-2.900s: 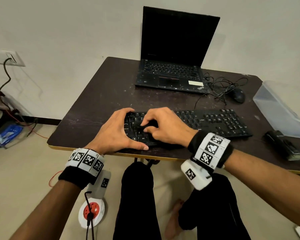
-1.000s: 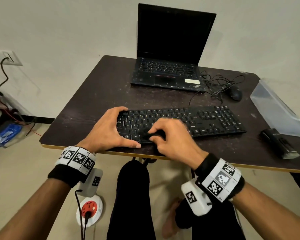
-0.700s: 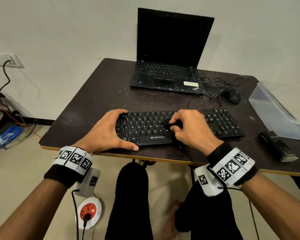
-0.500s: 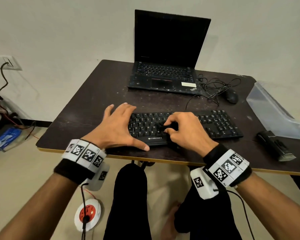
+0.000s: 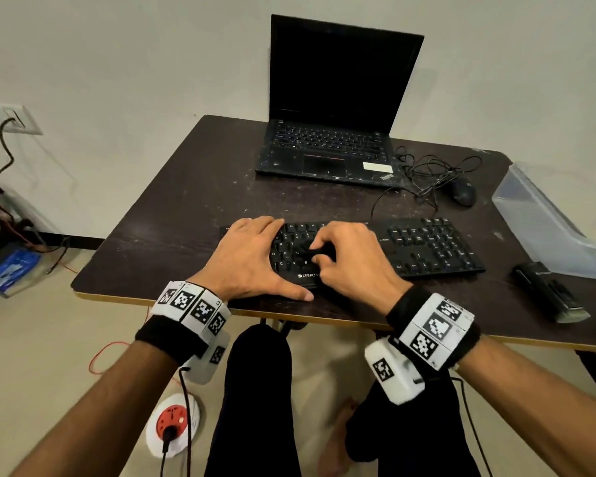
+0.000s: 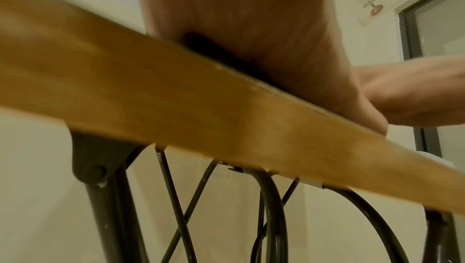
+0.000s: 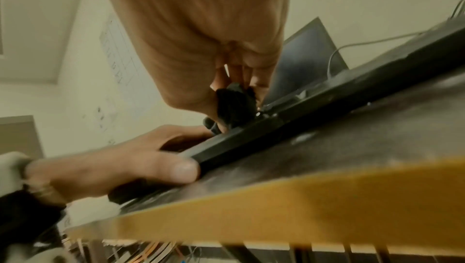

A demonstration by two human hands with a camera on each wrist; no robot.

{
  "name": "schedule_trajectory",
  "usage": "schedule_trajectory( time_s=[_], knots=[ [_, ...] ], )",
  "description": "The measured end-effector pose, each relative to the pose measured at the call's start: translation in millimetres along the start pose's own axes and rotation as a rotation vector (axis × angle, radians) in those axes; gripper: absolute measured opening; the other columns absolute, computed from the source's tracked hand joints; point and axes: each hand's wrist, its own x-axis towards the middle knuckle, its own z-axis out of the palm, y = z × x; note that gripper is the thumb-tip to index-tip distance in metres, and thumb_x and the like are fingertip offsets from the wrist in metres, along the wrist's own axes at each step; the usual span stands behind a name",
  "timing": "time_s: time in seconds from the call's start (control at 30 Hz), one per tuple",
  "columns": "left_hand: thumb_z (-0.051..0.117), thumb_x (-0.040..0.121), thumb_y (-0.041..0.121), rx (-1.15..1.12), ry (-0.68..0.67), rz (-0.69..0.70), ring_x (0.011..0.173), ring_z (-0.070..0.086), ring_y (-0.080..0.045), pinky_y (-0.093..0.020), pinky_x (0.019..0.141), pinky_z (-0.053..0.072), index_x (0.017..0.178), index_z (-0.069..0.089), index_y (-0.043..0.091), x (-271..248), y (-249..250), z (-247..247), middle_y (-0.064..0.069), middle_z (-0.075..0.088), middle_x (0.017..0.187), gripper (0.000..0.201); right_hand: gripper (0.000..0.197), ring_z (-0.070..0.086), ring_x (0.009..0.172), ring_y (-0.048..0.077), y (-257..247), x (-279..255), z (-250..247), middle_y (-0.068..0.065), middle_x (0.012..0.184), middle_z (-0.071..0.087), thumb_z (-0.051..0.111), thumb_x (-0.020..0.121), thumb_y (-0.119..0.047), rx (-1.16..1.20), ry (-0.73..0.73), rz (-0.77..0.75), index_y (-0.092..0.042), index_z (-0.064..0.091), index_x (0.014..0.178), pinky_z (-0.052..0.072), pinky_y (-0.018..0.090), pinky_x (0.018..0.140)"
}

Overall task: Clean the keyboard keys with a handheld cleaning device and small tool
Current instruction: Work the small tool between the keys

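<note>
A black keyboard (image 5: 427, 246) lies near the front edge of a dark table (image 5: 186, 208). My left hand (image 5: 262, 256) rests flat over its left end, fingers straight. Its thumb (image 7: 176, 168) presses against the keyboard's front edge (image 7: 352, 96). My right hand (image 5: 313, 251) pinches a small black tool (image 5: 324, 252) between thumb and fingers and holds it down on the middle keys. The tool (image 7: 234, 104) touches the keys in the right wrist view. A black handheld device (image 5: 547, 297) lies untouched at the table's right front. The left wrist view shows only my palm and the table edge (image 6: 226, 108).
An open laptop (image 5: 331, 149) stands at the back of the table. A mouse (image 5: 463, 192) and tangled cables lie to its right. A clear plastic bin (image 5: 547, 222) sits at the far right. A power reel (image 5: 172, 421) is on the floor under my left arm.
My left hand slid from the keyboard's left edge to lie over its left keys. My right hand carried the tool from the front row rightwards, then back toward the middle keys.
</note>
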Motion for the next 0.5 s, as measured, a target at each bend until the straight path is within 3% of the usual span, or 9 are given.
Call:
schedule_trajectory(
  time_s=[0.1,0.23,0.33,0.4,0.5],
  knots=[
    [0.058,0.043,0.105,-0.008,-0.001,0.010,0.144,0.038,-0.016,-0.034,0.126,0.015,0.160,0.034,0.012,0,-1,0,0.001,0.043,0.157,0.151,0.010,0.069,0.104,0.021,5,0,-3,-0.002,0.105,0.077,0.078,0.092,-0.020,0.056,-0.049,0.004,-0.023,0.079,0.102,0.051,0.032,0.090],
    [0.051,0.041,0.107,0.002,0.021,-0.001,0.144,0.040,-0.016,-0.035,0.126,0.016,0.158,0.037,0.011,1,0,2,0.001,0.045,0.156,0.152,0.008,0.069,0.104,0.023,4,8,-3,0.000,0.104,0.077,0.078,0.091,-0.020,0.047,0.027,0.038,-0.023,0.080,0.099,0.049,0.031,0.090],
    [0.051,0.041,0.107,-0.019,0.020,0.014,0.142,0.042,-0.015,-0.035,0.125,0.017,0.157,0.038,0.012,1,-2,2,0.003,0.047,0.153,0.152,0.007,0.069,0.100,0.017,-11,-7,6,-0.005,0.102,0.076,0.078,0.091,-0.018,0.089,-0.064,-0.072,-0.023,0.079,0.096,0.054,0.033,0.091],
    [0.051,0.041,0.108,-0.018,0.028,0.011,0.142,0.041,-0.016,-0.035,0.126,0.018,0.157,0.038,0.012,1,-4,4,0.003,0.047,0.153,0.152,0.008,0.070,0.102,0.017,-8,-2,2,-0.004,0.103,0.077,0.077,0.092,-0.018,0.071,-0.100,-0.063,-0.023,0.079,0.099,0.054,0.034,0.092],
    [0.051,0.041,0.108,-0.011,0.028,0.013,0.144,0.040,-0.017,-0.036,0.127,0.017,0.158,0.037,0.012,1,-3,4,0.002,0.046,0.155,0.152,0.009,0.070,0.107,0.025,-1,17,-5,0.001,0.106,0.078,0.076,0.093,-0.020,0.038,0.023,0.050,-0.022,0.079,0.100,0.052,0.033,0.091]
  ],
)
